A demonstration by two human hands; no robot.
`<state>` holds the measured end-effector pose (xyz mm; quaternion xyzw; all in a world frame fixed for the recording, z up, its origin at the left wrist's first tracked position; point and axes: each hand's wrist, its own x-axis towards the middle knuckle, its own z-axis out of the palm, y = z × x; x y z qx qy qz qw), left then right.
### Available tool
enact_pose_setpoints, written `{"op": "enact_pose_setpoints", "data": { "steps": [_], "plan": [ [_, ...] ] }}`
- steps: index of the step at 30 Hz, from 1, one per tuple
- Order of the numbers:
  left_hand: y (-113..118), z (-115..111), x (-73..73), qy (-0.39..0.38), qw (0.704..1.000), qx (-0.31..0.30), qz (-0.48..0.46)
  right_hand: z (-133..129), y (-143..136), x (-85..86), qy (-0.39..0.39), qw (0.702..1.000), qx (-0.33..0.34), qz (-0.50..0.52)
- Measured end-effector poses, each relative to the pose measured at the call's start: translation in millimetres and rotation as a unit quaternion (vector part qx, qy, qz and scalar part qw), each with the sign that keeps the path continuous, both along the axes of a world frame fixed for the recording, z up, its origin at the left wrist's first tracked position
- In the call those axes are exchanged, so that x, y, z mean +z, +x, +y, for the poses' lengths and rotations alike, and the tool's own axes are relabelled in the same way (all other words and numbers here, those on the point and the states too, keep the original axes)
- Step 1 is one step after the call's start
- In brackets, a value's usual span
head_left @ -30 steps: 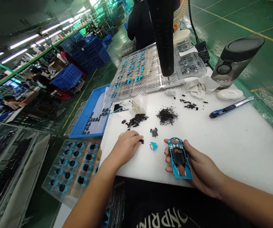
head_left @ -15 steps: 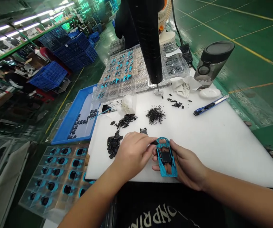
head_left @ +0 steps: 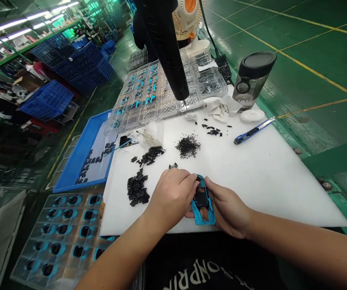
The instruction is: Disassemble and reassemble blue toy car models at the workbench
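Left hand (head_left: pixel 172 192) partly hides the blue frame (head_left: pixel 210 212).

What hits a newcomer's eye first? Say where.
Likely the blue car-shaped plastic frame in the right hand, left hand at its far end. Next, the thick black cylindrical tool pointing down from the picture's top, then the heap of tiny black pieces on the white tabletop.

factory workshop | stacked blue crates (head_left: pixel 87 60) | yellow floor lines (head_left: pixel 276 50) | tube lights (head_left: pixel 10 25)
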<state>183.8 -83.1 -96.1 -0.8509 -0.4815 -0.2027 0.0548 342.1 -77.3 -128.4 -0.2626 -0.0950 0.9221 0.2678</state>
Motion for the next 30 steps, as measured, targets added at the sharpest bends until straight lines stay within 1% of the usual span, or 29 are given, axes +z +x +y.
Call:
{"op": "enact_pose_setpoints", "data": {
  "steps": [5,9,14,18,21,25,28,30],
  "plan": [
    [-1.3,0.8,-0.1,0.009,1.0,-0.014,-0.002,-0.8,-0.2,-1.3,0.009,1.0,0.003,-0.009],
    [-0.2,1.2,0.3,-0.002,1.0,-0.02,-0.003,-1.1,-0.6,-0.8,0.007,1.0,0.004,-0.016],
    [-1.5,4.9,1.8,-0.056,0.997,0.009,-0.047,-0.9,0.4,-0.4,0.005,1.0,0.011,-0.014],
    [-4.4,6.7,6.1,-0.105,0.992,0.03,-0.068,-0.5,0.7,-0.8,0.005,1.0,0.016,-0.004],
    [-8.1,6.2,11.1,-0.182,0.974,0.04,-0.131,-0.4,0.4,-1.1,0.013,1.0,0.012,-0.001],
    [-13.6,4.2,13.5,-0.286,0.933,0.058,-0.208,0.3,1.1,-0.2,0.024,1.0,0.005,-0.008],
    [-14.5,2.1,11.5,-0.328,0.91,0.055,-0.247,0.4,2.0,2.6,0.016,0.999,0.008,-0.031],
    [-13.7,-0.3,11.0,-0.34,0.898,0.042,-0.278,-0.6,2.3,5.4,0.034,0.997,0.007,-0.064]
  ]
}}
